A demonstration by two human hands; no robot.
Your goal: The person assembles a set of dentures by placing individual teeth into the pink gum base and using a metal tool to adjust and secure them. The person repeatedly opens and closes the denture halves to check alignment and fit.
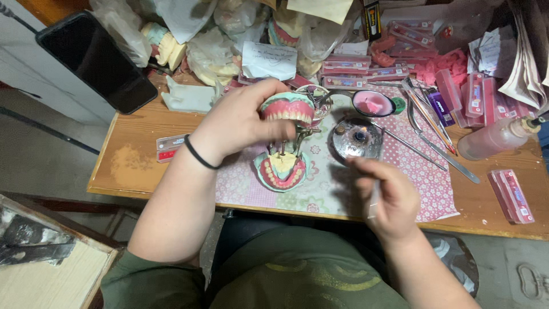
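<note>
**Open flame beside a wax denture set-up**

At the middle of the worktop's front edge, the left hand (240, 123) is clamped on the raised upper half of a hinged dental model (287, 109), its pink gums and teeth facing up; the lower half (282, 170) rests open on the patterned mat (423, 177). The right hand (389, 197), blurred, is closed around a thin metal instrument (374, 200) just beside a small burner dish (357, 137) with a flame. In my judgement, an overheated tip could smear the wax and shift teeth; a loose grip could let the upper half drop. The sleeve or the paper clutter along the back edge could catch the flame.
</note>
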